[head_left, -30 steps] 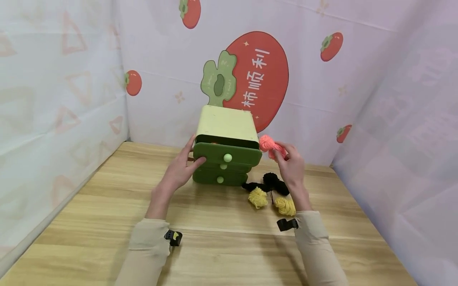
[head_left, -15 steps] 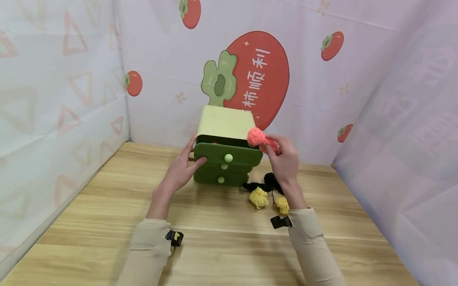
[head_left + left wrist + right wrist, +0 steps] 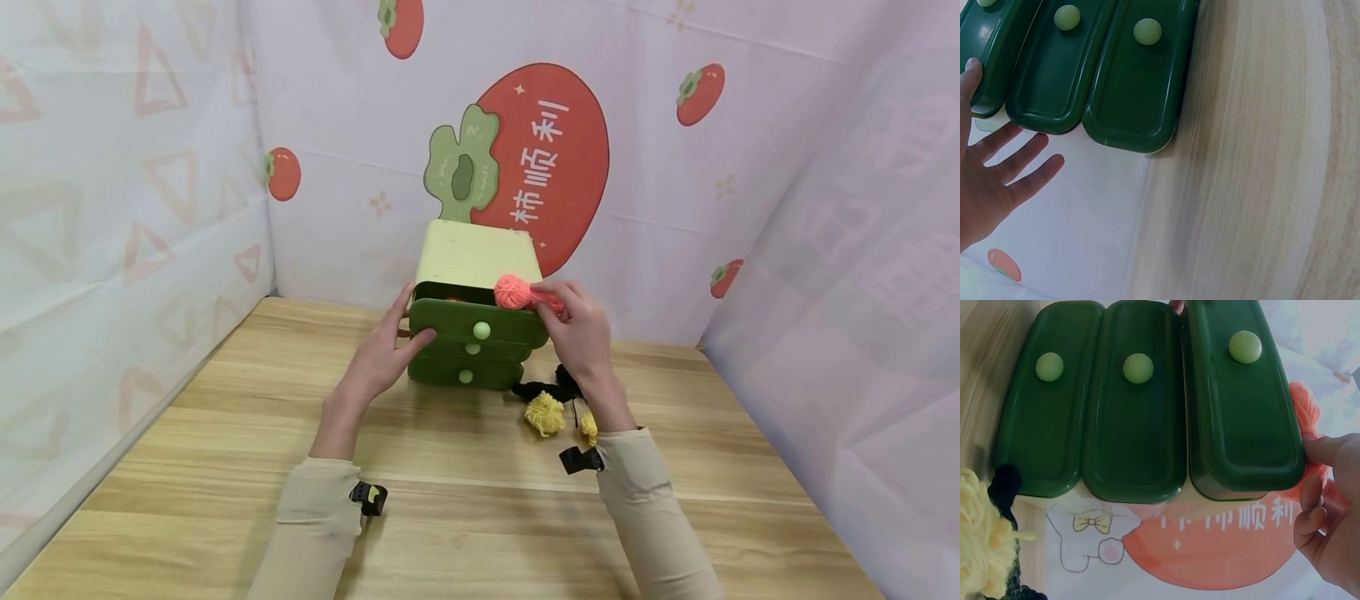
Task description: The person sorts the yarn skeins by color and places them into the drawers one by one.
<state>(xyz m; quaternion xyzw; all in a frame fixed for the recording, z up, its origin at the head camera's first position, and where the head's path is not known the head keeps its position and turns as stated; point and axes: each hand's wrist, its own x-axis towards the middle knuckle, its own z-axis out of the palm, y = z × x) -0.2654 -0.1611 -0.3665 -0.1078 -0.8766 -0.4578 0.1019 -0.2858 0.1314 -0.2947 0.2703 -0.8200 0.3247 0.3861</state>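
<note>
Pink yarn ball (image 3: 513, 292), fuzzy and round, pinched in the right hand (image 3: 581, 333) above the open top drawer (image 3: 478, 321) of a glossy green plastic cabinet (image 3: 477, 258); left hand (image 3: 382, 358), fingers relaxed, steadies the drawer's side.

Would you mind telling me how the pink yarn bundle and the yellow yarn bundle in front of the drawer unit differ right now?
The pink yarn bundle is pinched in the right hand, raised over the pulled-out top drawer; the yellow yarn bundle lies untouched on the wooden table. The pink one shows a round end trailing into the fingers; the yellow one is a loose, fluffy clump. Both are small yarn bundles.
</note>
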